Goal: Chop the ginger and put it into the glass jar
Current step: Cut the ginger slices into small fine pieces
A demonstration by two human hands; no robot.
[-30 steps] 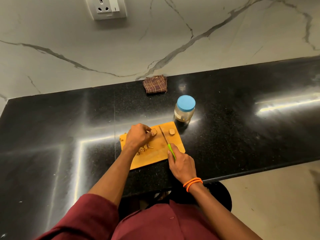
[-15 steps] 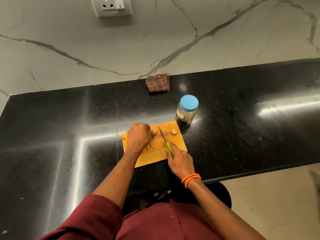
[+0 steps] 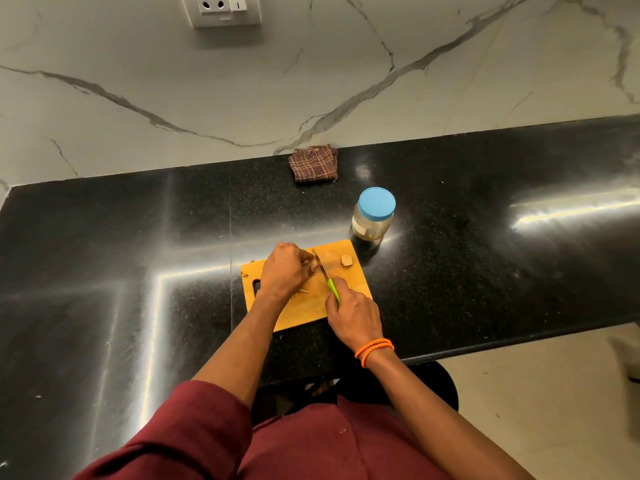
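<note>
**Ginger on the board, jar capped beside it**

Black stone counter (image 3: 104, 271) under a veined marble wall (image 3: 311, 81). Wooden cutting board (image 3: 304, 306) near the front edge. Glass jar (image 3: 372, 225) with blue lid (image 3: 376, 203) on, just beyond the board's far right corner. Checked cloth (image 3: 313, 163) against the wall. Left hand (image 3: 282, 270) curled over ginger (image 3: 313, 267), pinning it to the board. Right hand (image 3: 353, 315) gripping green-handled knife (image 3: 325, 273), blade against the ginger. Loose piece (image 3: 346, 260) near the board's right edge.
</note>
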